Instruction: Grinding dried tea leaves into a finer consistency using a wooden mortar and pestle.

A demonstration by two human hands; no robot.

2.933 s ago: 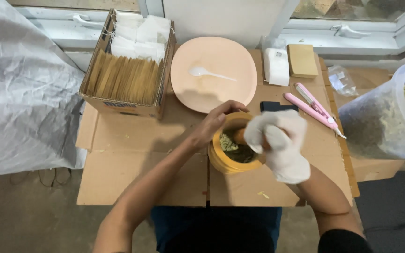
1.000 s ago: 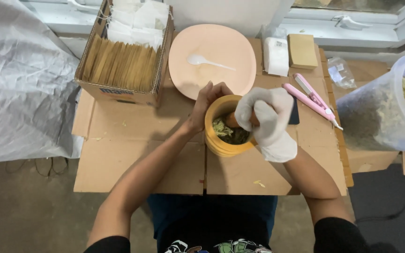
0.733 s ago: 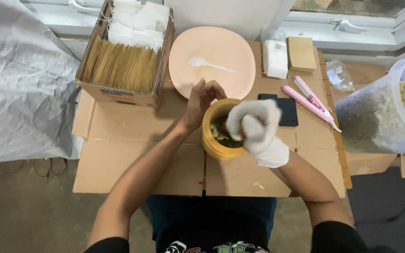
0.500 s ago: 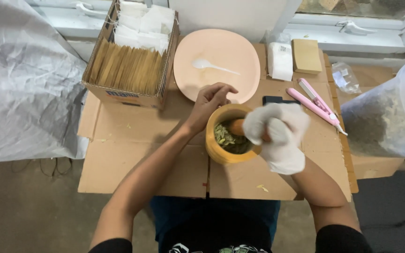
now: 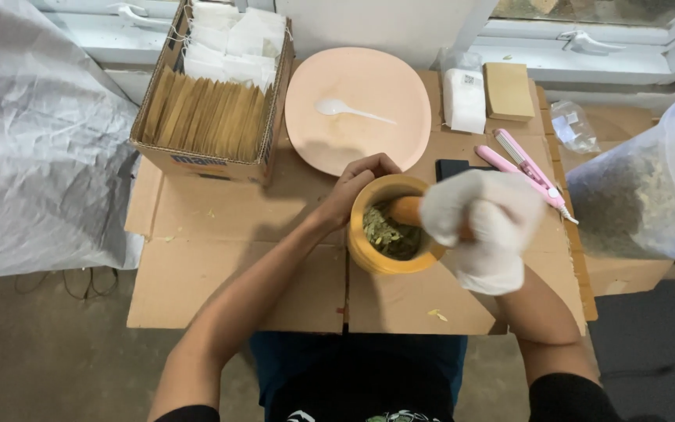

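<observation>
Mortar [image 5: 388, 262] holds green leaves [image 5: 388, 234]; left hand [image 5: 361, 184] grasps its rim, gloved right hand [image 5: 482, 227] clenches the pestle [image 5: 408, 211].

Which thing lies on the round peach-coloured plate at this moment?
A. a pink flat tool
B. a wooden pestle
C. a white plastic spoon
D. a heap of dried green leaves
C: a white plastic spoon lies alone on the round peach-coloured plate, behind the yellow wooden mortar.
</observation>
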